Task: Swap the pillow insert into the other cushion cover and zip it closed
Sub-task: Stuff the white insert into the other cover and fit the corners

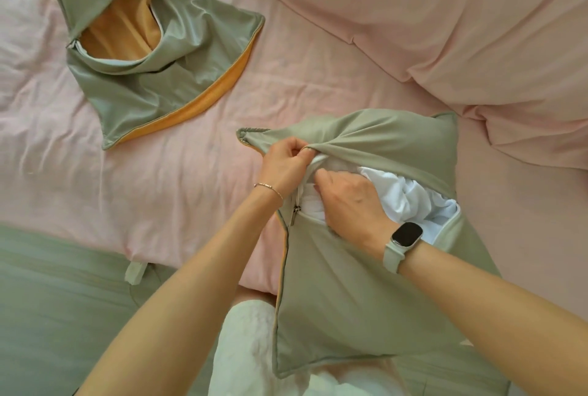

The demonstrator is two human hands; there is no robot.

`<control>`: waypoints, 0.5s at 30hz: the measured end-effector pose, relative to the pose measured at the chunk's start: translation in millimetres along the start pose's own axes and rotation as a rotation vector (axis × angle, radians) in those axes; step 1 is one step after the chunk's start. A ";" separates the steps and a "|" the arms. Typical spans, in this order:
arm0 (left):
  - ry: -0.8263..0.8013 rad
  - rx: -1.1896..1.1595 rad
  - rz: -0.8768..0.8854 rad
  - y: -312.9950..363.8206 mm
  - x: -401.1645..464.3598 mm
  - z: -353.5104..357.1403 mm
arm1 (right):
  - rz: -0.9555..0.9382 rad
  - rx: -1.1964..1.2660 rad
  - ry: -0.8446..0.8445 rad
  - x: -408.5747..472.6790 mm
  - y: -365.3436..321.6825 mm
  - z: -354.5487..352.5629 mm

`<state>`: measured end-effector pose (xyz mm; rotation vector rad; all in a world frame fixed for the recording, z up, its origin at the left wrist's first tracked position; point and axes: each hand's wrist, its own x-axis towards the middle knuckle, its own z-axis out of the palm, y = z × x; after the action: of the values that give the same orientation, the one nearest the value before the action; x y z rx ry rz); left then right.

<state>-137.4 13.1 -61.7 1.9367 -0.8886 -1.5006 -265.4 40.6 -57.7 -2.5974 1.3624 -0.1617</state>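
Old cover: an empty green cushion cover with an orange lining (152, 55) lies crumpled near the far left corner of the bed (197, 166), its zip open and nothing inside; the insert looks already taken out of it.
New cover: a second green cover (356, 287) lies at the near edge of the bed, partly over the person's lap, one corner pointing at the pink duvet (445, 23).
Insert: the white pillow insert (404, 195) sits inside the new cover, most of it in, but bunched white fabric shows through the open mouth.
Zip: the slider (292, 219) sits at the near left end of the opening, so closing has barely begun, if at all.
Left hand: the left hand (286, 160) pinches the upper edge of the opening with curled fingers and thumb, lifting it.
Right hand: the right hand (353, 201) has its fingers curled down into the opening on the insert; whether it grips or only pushes the filling I cannot tell.
Done: insert out of the old cover and into the new.
Left: tuck the filling fully in, draw the edges together, run the slider across.
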 end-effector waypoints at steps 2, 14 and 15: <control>0.067 0.130 0.018 2.1 3.2 1.7 | -0.007 0.112 -0.013 -4.9 0.5 -7.9; -0.039 0.046 0.006 18.3 16.8 8.4 | 0.026 0.401 0.034 -48.3 26.4 -36.5; -0.091 -0.067 -0.048 16.4 15.0 7.2 | 0.026 0.415 0.058 -47.6 23.2 -39.5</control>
<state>-144.8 -9.1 -60.5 1.8658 -0.8250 -1.6370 -318.6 61.8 -24.8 -2.2437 1.2256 -0.4654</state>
